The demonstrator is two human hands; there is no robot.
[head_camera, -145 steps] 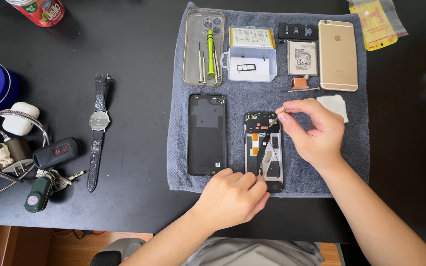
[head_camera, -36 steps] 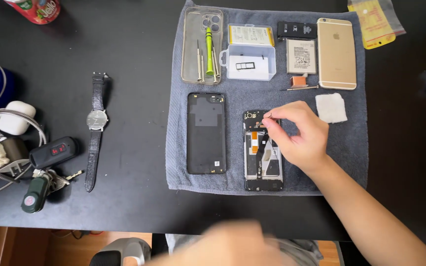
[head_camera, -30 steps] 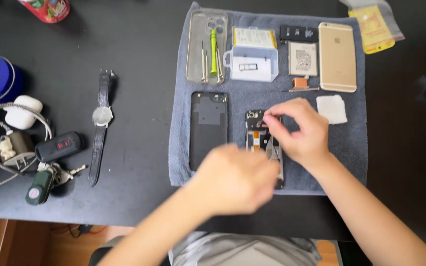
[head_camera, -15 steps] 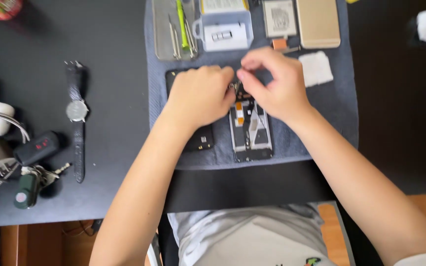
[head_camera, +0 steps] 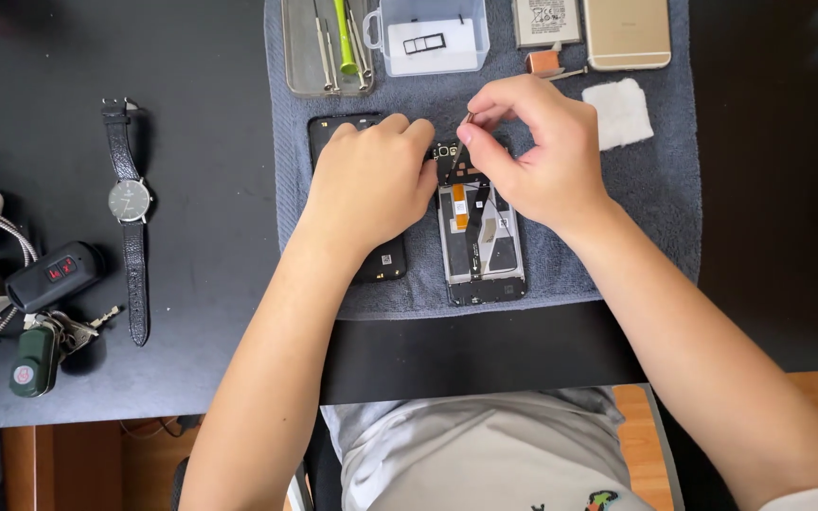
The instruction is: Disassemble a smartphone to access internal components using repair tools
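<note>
I see my right hand [head_camera: 542, 156] curled up tight, with the thumb and first finger pinched on a thin little tool [head_camera: 464, 128] that points down at the top end of the open phone [head_camera: 480, 232]. The open phone lies flat on the grey towel [head_camera: 636, 208] in the middle of the black table [head_camera: 191, 284], with its insides showing (orange and black bits). My left hand [head_camera: 371, 180] is half closed, like a loose fist, and its fingertips press against the top left corner of the open phone. I cannot tell if it holds anything inside. That hand also rests on top of the black back cover [head_camera: 385, 265], which lies just beside the open phone. A clear tray [head_camera: 300, 57] with screwdrivers and a small clear box [head_camera: 433, 38] sit at the far edge of the towel. A gold phone [head_camera: 627, 33] lies face down near them. A watch [head_camera: 130, 203] and keys [head_camera: 44, 345] lie well apart on the left.
</note>
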